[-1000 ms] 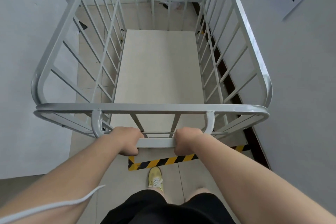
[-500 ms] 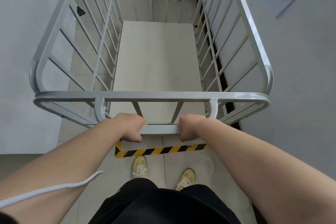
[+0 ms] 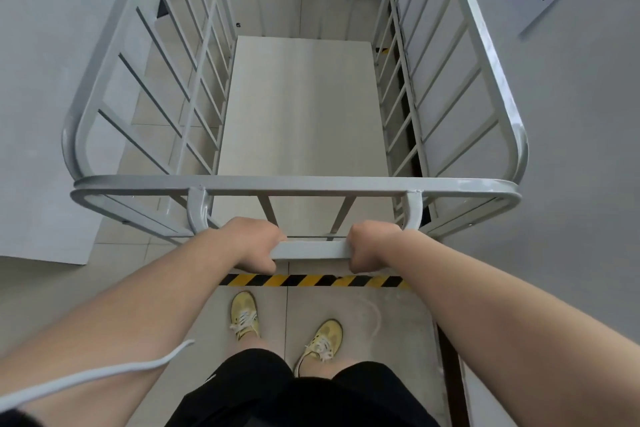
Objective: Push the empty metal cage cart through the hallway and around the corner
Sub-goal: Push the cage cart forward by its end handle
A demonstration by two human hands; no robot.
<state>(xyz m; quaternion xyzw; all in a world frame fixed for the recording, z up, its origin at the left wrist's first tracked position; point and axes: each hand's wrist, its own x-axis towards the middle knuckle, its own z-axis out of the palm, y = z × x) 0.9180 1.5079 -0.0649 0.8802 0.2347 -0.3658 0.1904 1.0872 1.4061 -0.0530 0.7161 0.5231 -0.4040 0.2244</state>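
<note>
both hands, left hand and right hand, have fingers wrapped round the handle bar; empty cage cart sits mid-hallway between white walls (corner not yet turned, by my read), so most of the push is left

A single wide-angle view sits at the person's head and looks steeply forward and down. Nearest, at the bottom edge, are the forearms and both shoes; the cart handle lies close below. The cage cart fills the middle, stretching away toward the top edge, with straight bars bowed by the lens.
</note>
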